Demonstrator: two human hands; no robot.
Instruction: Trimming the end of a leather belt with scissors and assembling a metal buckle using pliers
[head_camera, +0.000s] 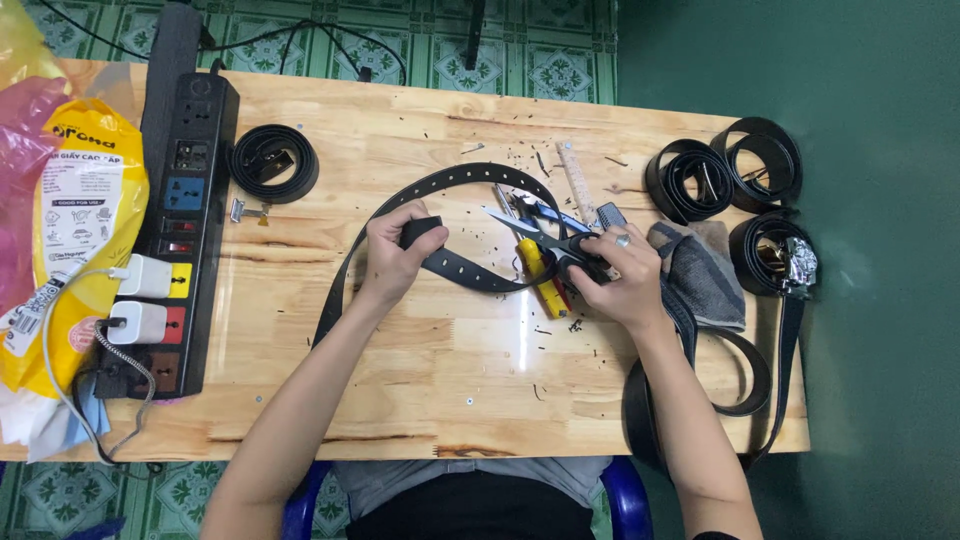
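A black belt (455, 262) is gripped in the closed left hand (393, 255) near the middle of the wooden table (400, 380); its punched end is bent toward the right hand (622, 272), while the rest arcs away over the table and runs down to the near edge. Black scissors (545, 238) are held in the closed right hand, blades pointing left, close to the belt. A yellow-handled knife (543, 280) lies just beneath that hand, and a grey cloth (705, 272) just beside it. Coiled black belts (725, 175) are set at the right end, another coiled belt (273, 162) near a black power strip (185, 220) on the left.
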